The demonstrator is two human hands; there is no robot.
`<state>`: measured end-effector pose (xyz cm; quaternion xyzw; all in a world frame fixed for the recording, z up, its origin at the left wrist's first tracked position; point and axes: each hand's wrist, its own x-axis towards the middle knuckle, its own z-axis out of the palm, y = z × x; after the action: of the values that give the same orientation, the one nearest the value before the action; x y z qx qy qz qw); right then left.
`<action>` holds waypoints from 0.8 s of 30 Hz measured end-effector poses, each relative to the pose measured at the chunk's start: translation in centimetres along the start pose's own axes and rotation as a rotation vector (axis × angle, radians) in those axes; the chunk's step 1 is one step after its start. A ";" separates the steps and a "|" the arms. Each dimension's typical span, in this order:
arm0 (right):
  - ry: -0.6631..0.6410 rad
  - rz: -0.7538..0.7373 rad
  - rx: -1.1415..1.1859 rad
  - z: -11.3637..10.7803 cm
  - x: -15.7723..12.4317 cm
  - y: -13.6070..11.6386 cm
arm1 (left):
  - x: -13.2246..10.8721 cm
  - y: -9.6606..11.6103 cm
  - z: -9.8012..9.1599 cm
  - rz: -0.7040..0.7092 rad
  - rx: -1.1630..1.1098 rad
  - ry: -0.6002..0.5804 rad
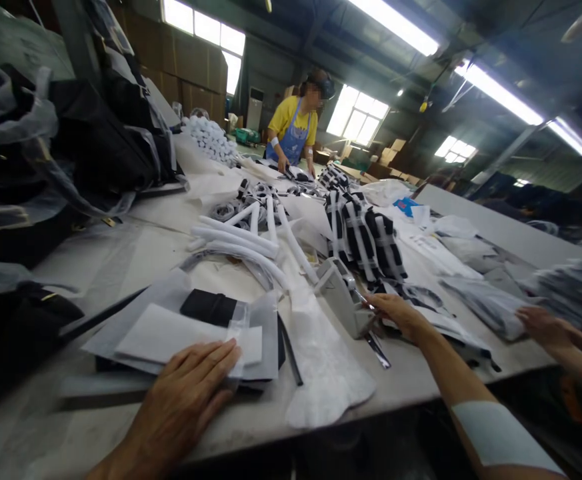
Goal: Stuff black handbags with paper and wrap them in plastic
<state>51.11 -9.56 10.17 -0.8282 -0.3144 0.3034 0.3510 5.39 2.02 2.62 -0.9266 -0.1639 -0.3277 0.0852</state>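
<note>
My left hand lies flat, fingers apart, on a clear plastic bag holding white paper and a dark folded item near the table's front edge. My right hand reaches forward to a grey tape dispenser, fingers at its front end; whether it grips anything there I cannot tell. A white tissue sheet lies between my two hands.
Another person's hand rests on grey bagged goods at the right. A person in a yellow shirt works at the far end. White paper rolls, black-and-white striped bags and stacked black bags crowd the table.
</note>
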 end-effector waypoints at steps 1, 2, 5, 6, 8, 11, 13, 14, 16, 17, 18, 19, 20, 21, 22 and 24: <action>0.003 -0.012 0.016 0.1 0.1 -0.2 | 0.0 0.0 0.0 -0.003 0.000 -0.006; 0.011 -0.025 0.035 0.2 0.3 -0.3 | 0.0 0.1 0.0 -0.008 0.001 -0.013; 0.059 -0.057 0.106 0.6 0.3 -0.6 | -0.1 0.1 0.1 -0.028 0.010 -0.028; 0.083 -0.064 0.129 0.7 0.2 -0.7 | -0.1 0.2 0.1 -0.035 0.013 -0.031; 0.142 -0.082 0.170 0.7 -0.4 -0.8 | -0.1 0.2 0.0 -0.049 0.015 -0.034; 0.251 -0.122 0.228 0.1 -2.0 -0.9 | -0.1 0.3 -0.1 -0.061 0.003 -0.032; 0.321 -0.143 0.267 -0.6 -3.4 -0.4 | 0.0 0.4 -0.2 -0.060 -0.008 -0.036; 0.343 -0.145 0.285 -0.8 -4.1 0.0 | 0.1 0.4 -0.2 -0.060 -0.014 -0.040; 0.341 -0.115 0.328 -1.0 -5.3 1.1 | 0.1 0.4 -0.2 -0.065 -0.029 -0.050; 0.316 -0.085 0.350 -0.8 -5.7 1.8 | 0.1 0.4 -0.2 -0.070 -0.035 -0.053; 0.284 -0.052 0.371 -0.4 -6.0 2.4 | 0.1 0.4 -0.2 -0.074 -0.040 -0.059; 0.253 -0.023 0.388 0.1 -6.1 3.0 | 0.0 0.4 -0.1 -0.078 -0.044 -0.068; 0.226 0.001 0.400 0.6 -6.0 3.5 | 0.0 0.5 -0.1 -0.084 -0.049 -0.075; 0.205 0.018 0.407 1.1 -5.8 3.9 | 0.0 0.5 -0.1 -0.091 -0.055 -0.080; 0.190 0.027 0.406 1.5 -5.6 4.2 | 0.1 0.6 -0.1 -0.100 -0.063 -0.084; 0.180 0.040 0.356 1.6 -5.0 4.9 | 0.1 0.8 -0.2 -0.127 -0.090 -0.085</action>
<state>48.39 -15.36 6.88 -0.7830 -0.2067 0.2856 0.5124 5.61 1.28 2.86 -0.9303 -0.2109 -0.2996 0.0157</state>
